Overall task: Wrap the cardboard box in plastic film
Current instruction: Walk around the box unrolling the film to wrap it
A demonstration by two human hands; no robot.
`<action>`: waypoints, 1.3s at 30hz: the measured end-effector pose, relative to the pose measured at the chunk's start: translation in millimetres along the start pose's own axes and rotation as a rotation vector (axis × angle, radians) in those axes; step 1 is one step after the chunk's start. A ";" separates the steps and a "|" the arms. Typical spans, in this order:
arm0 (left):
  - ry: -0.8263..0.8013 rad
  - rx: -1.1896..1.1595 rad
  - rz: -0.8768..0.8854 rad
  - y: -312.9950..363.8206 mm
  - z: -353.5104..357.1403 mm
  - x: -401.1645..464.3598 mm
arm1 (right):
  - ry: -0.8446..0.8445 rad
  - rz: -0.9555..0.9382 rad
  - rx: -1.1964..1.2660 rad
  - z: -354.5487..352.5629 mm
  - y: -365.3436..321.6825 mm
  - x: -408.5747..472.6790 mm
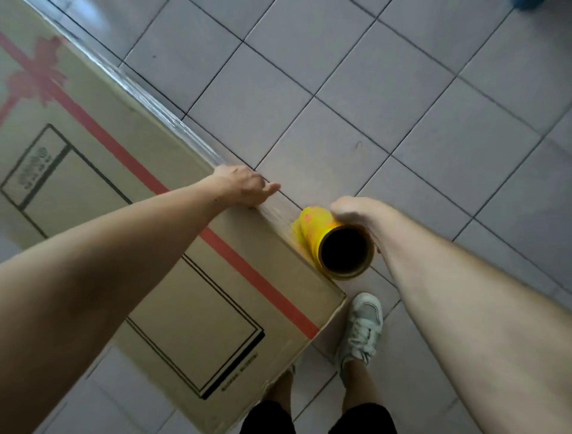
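Observation:
A large cardboard box with a printed red ribbon and black frames stands on the tiled floor, filling the left of the view. Clear plastic film clings along its upper right edge and down that side. My left hand lies flat on the box's top edge, fingers straight, pressing the film there. My right hand grips a yellow film roll held upright against the box's right side, its dark hollow core facing up.
Grey floor tiles spread to the right and behind the box. My legs in dark shorts and a white sneaker stand at the box's near corner. Something blue shows at the top right edge.

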State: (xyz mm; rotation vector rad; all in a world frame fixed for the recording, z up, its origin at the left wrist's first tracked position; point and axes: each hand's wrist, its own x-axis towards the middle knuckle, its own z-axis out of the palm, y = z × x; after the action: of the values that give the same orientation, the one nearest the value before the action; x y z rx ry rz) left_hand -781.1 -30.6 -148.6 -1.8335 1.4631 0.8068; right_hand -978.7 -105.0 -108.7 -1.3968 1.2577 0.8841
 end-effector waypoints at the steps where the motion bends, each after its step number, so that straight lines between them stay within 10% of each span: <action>1: -0.059 -0.019 0.034 13.6 4.3 -1.7 | -0.059 0.010 -0.087 1.8 -7.6 6.7; 8: -0.137 0.041 0.026 36.2 8.0 -14.8 | -0.135 0.190 -0.308 37.1 6.5 26.4; 26: -0.084 0.099 0.094 45.8 21.5 -18.9 | -0.311 0.519 1.791 155.6 196.2 -38.3; 34: 0.101 0.162 0.321 145.5 54.1 -68.0 | 0.076 0.334 0.900 109.6 162.8 -56.0; 39: 0.173 0.176 0.301 145.1 56.0 -61.8 | -0.075 0.236 0.830 112.0 143.8 -61.2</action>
State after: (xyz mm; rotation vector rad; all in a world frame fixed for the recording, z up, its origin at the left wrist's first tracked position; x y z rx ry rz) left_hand -938.7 25.7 -149.3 -1.6061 1.8893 0.6457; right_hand -1119.0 26.5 -104.0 -0.5607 1.5073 0.4551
